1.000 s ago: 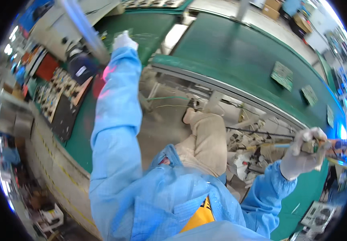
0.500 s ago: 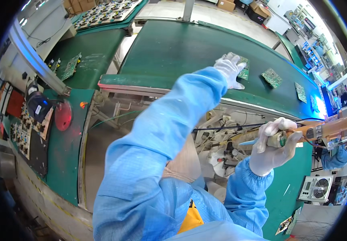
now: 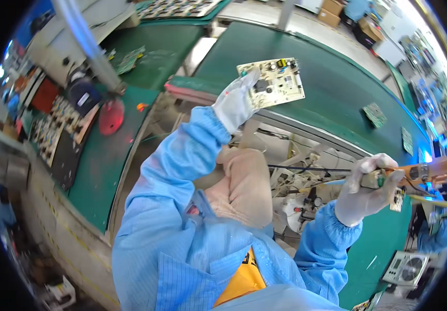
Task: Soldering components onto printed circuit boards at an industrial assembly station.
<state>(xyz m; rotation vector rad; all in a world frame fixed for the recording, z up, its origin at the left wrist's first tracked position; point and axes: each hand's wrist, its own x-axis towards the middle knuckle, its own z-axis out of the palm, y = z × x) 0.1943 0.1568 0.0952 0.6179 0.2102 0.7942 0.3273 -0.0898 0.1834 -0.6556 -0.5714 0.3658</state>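
My left hand (image 3: 236, 102), in a white glove, grips the left edge of a circuit board (image 3: 284, 87). The board hangs above the green conveyor belt (image 3: 327, 67), its cream face with dark, yellow and silver components turned up. At the right, my gloved right hand (image 3: 363, 194) is closed around a small pale block (image 3: 372, 179) with a green part. What kind of thing this block is, I cannot make out. Just beyond those fingers runs an orange-brown tube (image 3: 443, 167) with a metal clamp.
More circuit boards (image 3: 375, 115) lie green side up along the belt's right part. A side table at left carries a red disc (image 3: 111, 117) and rows of boards (image 3: 68, 116). Hoses and machine parts (image 3: 298, 207) sit under the belt. A white fan unit (image 3: 406, 268) stands lower right.
My left hand has lifted the circuit board off the belt, drawn it back to the left and turned it from green face to component face. My right hand keeps its grip. The view has shifted.
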